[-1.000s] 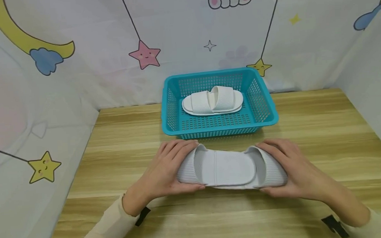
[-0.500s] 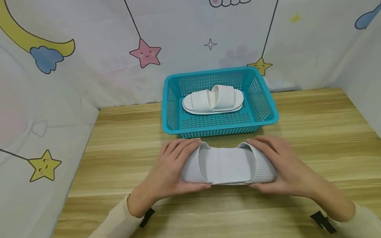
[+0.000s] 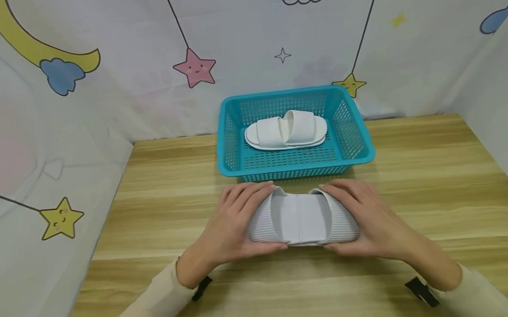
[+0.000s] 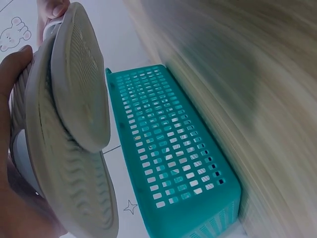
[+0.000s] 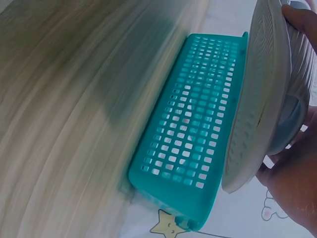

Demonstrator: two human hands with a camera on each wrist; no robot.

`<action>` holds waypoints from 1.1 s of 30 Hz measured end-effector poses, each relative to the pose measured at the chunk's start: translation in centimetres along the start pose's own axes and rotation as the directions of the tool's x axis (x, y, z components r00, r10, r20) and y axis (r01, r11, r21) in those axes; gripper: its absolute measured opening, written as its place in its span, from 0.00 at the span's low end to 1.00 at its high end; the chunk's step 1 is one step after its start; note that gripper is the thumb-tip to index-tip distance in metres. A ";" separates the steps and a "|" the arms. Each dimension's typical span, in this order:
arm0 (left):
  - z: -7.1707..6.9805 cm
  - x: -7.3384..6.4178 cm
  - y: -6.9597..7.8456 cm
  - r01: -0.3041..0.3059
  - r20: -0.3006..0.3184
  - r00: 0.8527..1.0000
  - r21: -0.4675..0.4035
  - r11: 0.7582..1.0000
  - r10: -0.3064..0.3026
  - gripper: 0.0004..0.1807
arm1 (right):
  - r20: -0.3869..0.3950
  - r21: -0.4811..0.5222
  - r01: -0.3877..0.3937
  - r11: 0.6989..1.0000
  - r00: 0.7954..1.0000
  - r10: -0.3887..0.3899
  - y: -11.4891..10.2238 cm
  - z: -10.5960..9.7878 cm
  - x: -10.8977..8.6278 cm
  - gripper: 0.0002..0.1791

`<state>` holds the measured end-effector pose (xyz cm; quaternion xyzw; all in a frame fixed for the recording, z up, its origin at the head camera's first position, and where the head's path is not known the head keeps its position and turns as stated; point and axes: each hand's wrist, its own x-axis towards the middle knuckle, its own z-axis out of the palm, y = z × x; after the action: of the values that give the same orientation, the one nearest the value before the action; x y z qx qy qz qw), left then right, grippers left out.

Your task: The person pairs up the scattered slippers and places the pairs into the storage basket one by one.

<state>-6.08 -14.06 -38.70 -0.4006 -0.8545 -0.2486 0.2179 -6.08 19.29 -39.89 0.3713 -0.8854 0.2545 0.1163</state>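
My left hand grips one white slipper round its ribbed strap, fingers over the far side and thumb along the near edge. The other white slipper is held the same way by my right hand. The pair overlaps, toes pointing apart, each heel end running toward the other's strap. Both are raised off the table; in the left wrist view the overlapping soles show, one lying against the other. Just beyond my hands stands a teal plastic basket, with another pair of white slippers, also overlapped, lying in it.
The wood-grain table stretches out on both sides of the basket. A white cloth backdrop printed with stars and moons rises behind the table and along its left and right sides.
The two held slippers have slid closer together and now overlap more. My right hand has moved left, and my left hand a little to the right. The basket stays put.
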 end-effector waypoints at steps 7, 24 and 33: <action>0.1 0.2 0.3 -0.002 0.000 1.000 -0.002 1.000 0.002 0.61 | -0.010 -0.009 0.018 1.000 1.000 -0.018 -0.5 0.2 0.7 0.60; 0.4 0.8 0.8 -0.031 -0.006 1.000 -0.017 0.999 0.031 0.60 | 0.001 -0.005 0.023 1.000 1.000 -0.023 -1.2 0.7 1.3 0.59; 0.7 1.0 1.1 -0.036 -0.017 0.999 -0.036 0.999 0.036 0.59 | -0.012 0.003 0.052 0.999 0.999 -0.052 -1.6 1.1 1.8 0.57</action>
<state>-5.94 -12.43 -38.42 -0.4177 -0.8408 -0.2632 0.2222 -6.25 16.66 -39.57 0.3926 -0.8743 0.2553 0.1275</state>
